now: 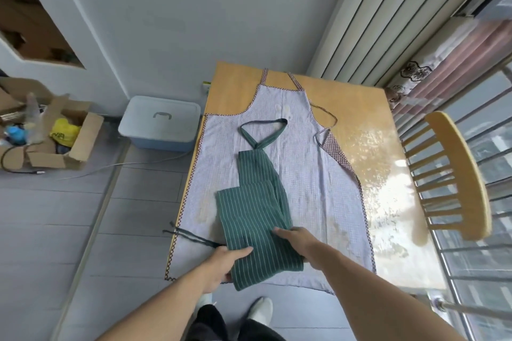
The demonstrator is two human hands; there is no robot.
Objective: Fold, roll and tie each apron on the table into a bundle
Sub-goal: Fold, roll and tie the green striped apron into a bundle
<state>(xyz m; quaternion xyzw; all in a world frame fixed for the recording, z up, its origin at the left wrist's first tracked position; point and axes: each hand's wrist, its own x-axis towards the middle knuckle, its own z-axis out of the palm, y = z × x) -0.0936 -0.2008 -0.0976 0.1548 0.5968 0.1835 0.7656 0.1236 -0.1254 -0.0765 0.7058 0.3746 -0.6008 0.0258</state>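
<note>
A wooden table [238,86] stands lengthwise ahead of the person, and a pale blue checked apron [307,174] lies spread flat over most of it, bib toward twelve o'clock, its patterned edging running down both long sides. On top of that lies a green striped apron [255,210], folded into a long narrow band that runs from the near edge of the table up toward twelve o'clock, where its neck loop [263,130] rests on the blue bib. The lower part of the green band is doubled over, and one dark tie string [191,238] trails out at nine o'clock, across the blue cloth to the table's left edge.

The left hand [224,263] grips the near left edge of the green apron, thumb on top and fingers curled underneath. The right hand [293,238] lies on the right edge of the same fold at about three o'clock from the left hand, fingers stretched flat on the cloth and pointing left. The two hands are apart, with the striped band between them.

Off the table, a blue lidded storage box [160,122] sits on the floor at ten o'clock, an open cardboard box [80,141] of clutter beyond it at nine o'clock, and a wooden chair [457,174] stands at three o'clock beside the window railing.
</note>
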